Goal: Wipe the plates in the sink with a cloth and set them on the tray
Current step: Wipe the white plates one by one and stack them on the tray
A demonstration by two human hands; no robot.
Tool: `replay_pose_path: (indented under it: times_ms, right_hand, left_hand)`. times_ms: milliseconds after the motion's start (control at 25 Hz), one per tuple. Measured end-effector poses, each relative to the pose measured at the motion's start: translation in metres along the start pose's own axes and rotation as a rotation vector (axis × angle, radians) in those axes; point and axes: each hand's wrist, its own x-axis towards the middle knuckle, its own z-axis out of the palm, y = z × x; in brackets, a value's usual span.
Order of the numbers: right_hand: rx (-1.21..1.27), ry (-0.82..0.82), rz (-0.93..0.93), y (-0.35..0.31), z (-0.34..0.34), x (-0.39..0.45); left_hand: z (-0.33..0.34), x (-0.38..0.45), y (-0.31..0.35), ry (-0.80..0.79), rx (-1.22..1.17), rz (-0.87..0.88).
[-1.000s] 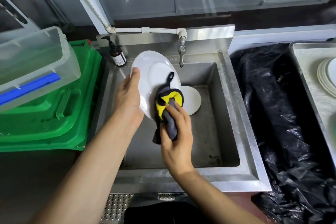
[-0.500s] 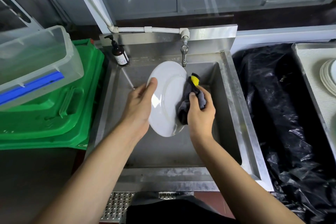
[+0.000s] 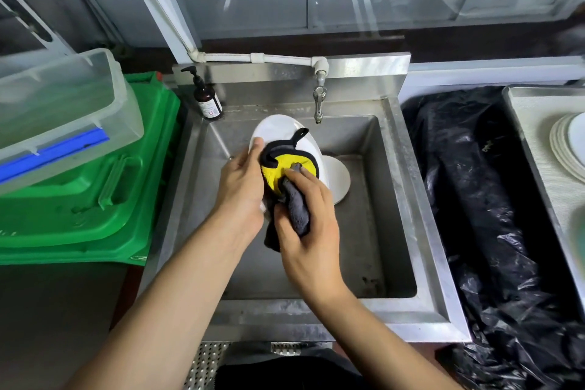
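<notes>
The left hand (image 3: 242, 180) gripped the plate (image 3: 278, 130) by its rim at frame centre; the right hand (image 3: 308, 225) clutched the cloth (image 3: 289, 168) against it. The plate looked stiff, breakable, probably slippery: best held at the rim.

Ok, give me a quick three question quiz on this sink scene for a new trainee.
1. True or false: the left hand holds the plate on edge over the sink.
2. What does the right hand grip? A) soap bottle B) cloth C) tap
3. Fill in: a second plate lies in the sink, behind the held ____.

Key
1. True
2. B: the cloth, pressed against the plate
3. plate
</notes>
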Motion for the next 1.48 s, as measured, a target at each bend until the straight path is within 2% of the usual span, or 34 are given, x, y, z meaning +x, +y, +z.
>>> replay_pose_path:
  times_ms: [320, 440, 640, 800, 1120, 1360, 1480]
  right_hand:
    - [0.037, 0.192, 0.094, -0.017, 0.000, 0.075]
    - [0.041, 0.146, 0.184, -0.016, 0.000, 0.088]
    - [0.115, 0.134, 0.109, -0.011, 0.010, 0.033]
    - [0.111, 0.066, 0.085, -0.005, 0.013, 0.000]
    - [0.051, 0.173, 0.167, 0.008, 0.013, 0.077]
    - [-0.006, -0.044, 0.066, 0.004, 0.006, 0.012]
    - [-0.018, -0.043, 0.037, 0.005, 0.003, -0.015]
  left_hand:
    - [-0.007, -0.021, -0.015, -0.192, 0.099, 0.093]
    - [-0.012, -0.018, -0.015, -0.153, 0.122, 0.072]
    - [-0.007, -0.004, -0.003, -0.027, 0.068, 0.084]
    - [-0.010, 0.003, 0.000, -0.003, 0.052, 0.072]
    - [-0.024, -0.010, -0.003, -0.047, 0.106, 0.067]
    - [-0.027, 0.003, 0.012, 0.033, 0.083, 0.094]
    - [-0.027, 0.004, 0.011, 0.027, 0.061, 0.079]
